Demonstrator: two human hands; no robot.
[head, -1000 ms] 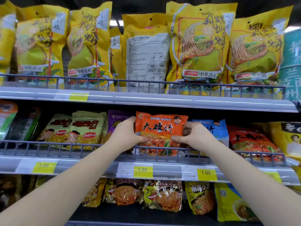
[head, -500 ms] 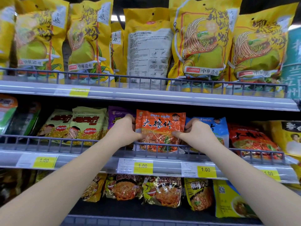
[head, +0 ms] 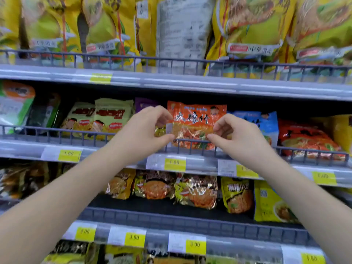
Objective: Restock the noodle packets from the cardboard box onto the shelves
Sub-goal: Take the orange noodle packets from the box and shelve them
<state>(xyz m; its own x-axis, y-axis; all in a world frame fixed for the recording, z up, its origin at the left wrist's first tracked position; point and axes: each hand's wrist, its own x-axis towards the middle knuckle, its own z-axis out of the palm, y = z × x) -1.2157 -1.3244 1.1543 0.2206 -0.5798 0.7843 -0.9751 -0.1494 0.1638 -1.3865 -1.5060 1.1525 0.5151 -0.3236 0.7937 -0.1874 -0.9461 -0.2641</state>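
- Watching the head cam feed: the orange noodle packet (head: 196,121) is standing upright on the middle shelf (head: 22,149), tucked just behind the wire rail (head: 57,131) along the shelf's front edge, about halfway along the stretch I can see.
- It sits between a purple packet (head: 144,103) on its left and a blue packet (head: 266,122) on its right. The blue one is partly behind it.
- The left hand (head: 146,130) is at the packet's left edge, fingers curled over up top and thumb poking in underneath, with a gap between them like a C.
- The right hand (head: 240,136) does the same at the right side, with curled fingers in front of the packet face and the thumb pointing in just above the rail.
- The frame's a bit smeared, so honestly I can't tell whether either hand is actually gripping the packet or just sitting against it.
- Further left on that shelf are pale green packets (head: 112,115), and further right a red packet (head: 304,138), all behind the same rail.
- A yellow price tag (head: 174,164) reading 1.00 sits on the shelf's front edge right below the orange packet.
- The top shelf holds tall yellow bags (head: 253,25), and one bag (head: 182,29) is turned with its white printed back facing out.
- On the shelf below are shiny gold-and-orange packets (head: 196,191), set back from the front edge.
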